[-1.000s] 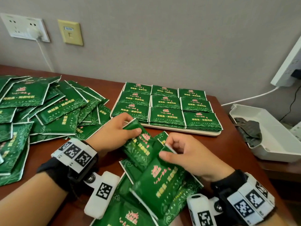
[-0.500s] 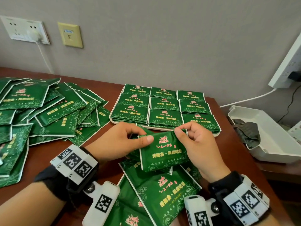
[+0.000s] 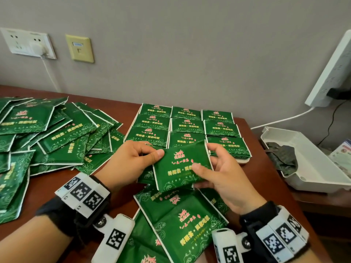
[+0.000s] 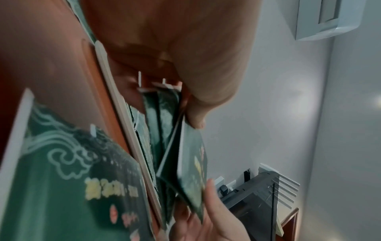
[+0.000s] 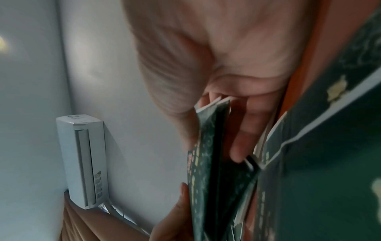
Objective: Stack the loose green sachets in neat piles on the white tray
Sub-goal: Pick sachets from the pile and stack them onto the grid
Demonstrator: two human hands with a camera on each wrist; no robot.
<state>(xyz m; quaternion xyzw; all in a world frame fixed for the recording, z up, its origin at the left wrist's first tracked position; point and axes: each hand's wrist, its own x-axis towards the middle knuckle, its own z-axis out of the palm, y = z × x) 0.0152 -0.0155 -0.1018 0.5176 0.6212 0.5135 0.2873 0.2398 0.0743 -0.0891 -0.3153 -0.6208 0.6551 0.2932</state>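
Observation:
Both hands hold a small bundle of green sachets [image 3: 180, 166] just in front of the white tray [image 3: 244, 160]. My left hand [image 3: 131, 160] pinches its left edge, thumb on top. On the right side, my right hand [image 3: 218, 171] grips it with the thumb across the face and fingers behind. The wrist views show the bundle edge-on [image 4: 185, 163] [image 5: 208, 163], several sachets thick. The tray carries neat piles of sachets [image 3: 187, 126] in three rows. More loose sachets [image 3: 180, 219] lie on the table under my wrists.
A big heap of loose sachets [image 3: 47, 133] covers the left of the brown table [image 3: 47, 183]. A white bin [image 3: 307, 160] with dark cloth sits off the table's right edge. Wall sockets and a cable are behind.
The hands picked sachets from the near heap, squared them into a flat bundle and lifted it toward the tray; the right thumb now lies across its face.

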